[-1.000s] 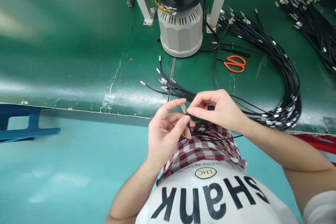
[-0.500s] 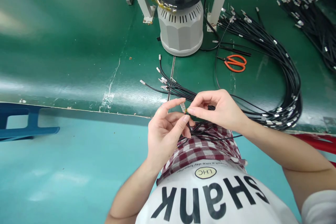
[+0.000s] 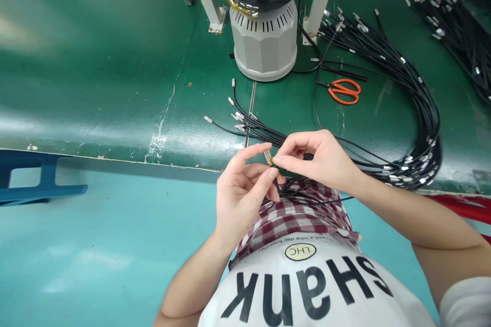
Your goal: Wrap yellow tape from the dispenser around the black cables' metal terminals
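Small silver metal terminal [image 3: 267, 157] on the end of a thin black cable, held nearly upright btwn both hands just above the lap, w/ a tiny dark-gold bit at its lower end [image 3: 271, 162], too small to identify. L hand [image 3: 243, 194] is narrow, two fingers curled close around the terminal, others folded over the black cable. R hand [image 3: 316, 161] is narrow too, a tight pinch right at the terminal's lower end; exact finger contact can't be told from this view. A short pinch this close to the metal looks like good practice: firm control, little cable flex, less twist. Loose cable runs down across a red-and-white checked cloth [image 3: 295, 222] over a white T-shirt with black lettering [image 3: 307, 286]. Other silver-tipped black cables [image 3: 261, 133] fan out on the glossy green workbench [image 3: 95, 87], w/ a large looped black cable bundle [image 3: 422, 133] to the right. Beyond: orange-handled scissors [image 3: 344, 91] and a round grey vented machine w/ black top disc [image 3: 264, 46].
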Available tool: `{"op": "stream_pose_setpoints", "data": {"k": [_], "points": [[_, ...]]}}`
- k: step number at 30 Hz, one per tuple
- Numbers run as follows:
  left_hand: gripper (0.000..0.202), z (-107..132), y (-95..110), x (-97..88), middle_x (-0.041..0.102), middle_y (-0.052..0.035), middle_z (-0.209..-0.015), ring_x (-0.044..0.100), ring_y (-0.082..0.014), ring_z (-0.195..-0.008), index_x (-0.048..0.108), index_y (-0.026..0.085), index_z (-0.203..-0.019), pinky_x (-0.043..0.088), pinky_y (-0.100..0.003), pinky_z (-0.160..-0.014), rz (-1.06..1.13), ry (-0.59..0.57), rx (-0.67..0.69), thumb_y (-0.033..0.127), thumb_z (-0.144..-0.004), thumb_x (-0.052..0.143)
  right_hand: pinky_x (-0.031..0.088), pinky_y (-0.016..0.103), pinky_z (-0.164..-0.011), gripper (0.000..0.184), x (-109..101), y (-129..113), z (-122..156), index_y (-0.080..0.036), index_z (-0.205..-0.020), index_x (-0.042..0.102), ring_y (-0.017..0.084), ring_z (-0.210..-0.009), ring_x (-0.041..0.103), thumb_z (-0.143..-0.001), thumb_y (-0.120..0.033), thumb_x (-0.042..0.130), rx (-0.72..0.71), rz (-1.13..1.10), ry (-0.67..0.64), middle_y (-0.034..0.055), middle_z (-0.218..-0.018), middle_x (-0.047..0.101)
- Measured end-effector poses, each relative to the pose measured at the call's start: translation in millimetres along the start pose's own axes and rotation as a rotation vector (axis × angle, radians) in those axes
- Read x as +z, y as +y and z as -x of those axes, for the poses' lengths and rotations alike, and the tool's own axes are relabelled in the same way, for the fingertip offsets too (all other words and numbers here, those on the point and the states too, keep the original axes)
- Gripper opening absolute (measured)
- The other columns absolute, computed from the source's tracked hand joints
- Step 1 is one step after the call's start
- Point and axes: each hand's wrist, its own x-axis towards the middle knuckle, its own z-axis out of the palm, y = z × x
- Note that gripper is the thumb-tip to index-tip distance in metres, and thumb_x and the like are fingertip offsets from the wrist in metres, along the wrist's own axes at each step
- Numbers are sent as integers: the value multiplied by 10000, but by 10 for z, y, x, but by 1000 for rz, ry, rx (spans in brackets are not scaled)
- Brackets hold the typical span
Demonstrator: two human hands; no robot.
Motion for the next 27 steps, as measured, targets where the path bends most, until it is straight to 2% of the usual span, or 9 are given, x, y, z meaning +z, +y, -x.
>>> {"op": "stream_pose_setpoints", "data": {"k": [16,27], "points": [[379,-2,-9,5,704,-3,-731,618,-110,-473,587,218,-1237,524,-232,-472,1,9,-2,259,-881,713,462,244,-554,223,-1,14,-2,-164,-759,697,116,-590,617,-838,-369,736,3,-11,3,4,-621,701],[370,1,0,16,703,-1,-729,618,-112,-474,590,222,-1224,524,-239,-475,-1,7,-7,263,-879,716,464,241,-565,203,5,27,-2,-159,-760,698,111,-590,612,-829,-344,747,5,-28,12,-2,-619,693]]}}
